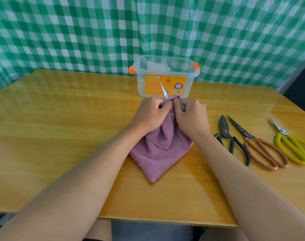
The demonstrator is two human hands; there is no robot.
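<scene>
A purple cloth [158, 152] lies bunched on the wooden table [61, 127], its far end lifted between both hands. My left hand [150, 115] grips the cloth's top, and my right hand [190, 115] pinches it close beside the left. A thin metal blade tip [163, 90] sticks up out of the cloth between the hands, pointing toward the box. The rest of that tool is hidden inside the cloth and under the hands.
A clear plastic box [165, 77] with orange latches and an orange label stands just behind the hands. To the right lie three pairs of scissors: black-handled [225, 134], brown-handled [259, 146] and yellow-handled [291, 145]. A green checked curtain hangs behind the table.
</scene>
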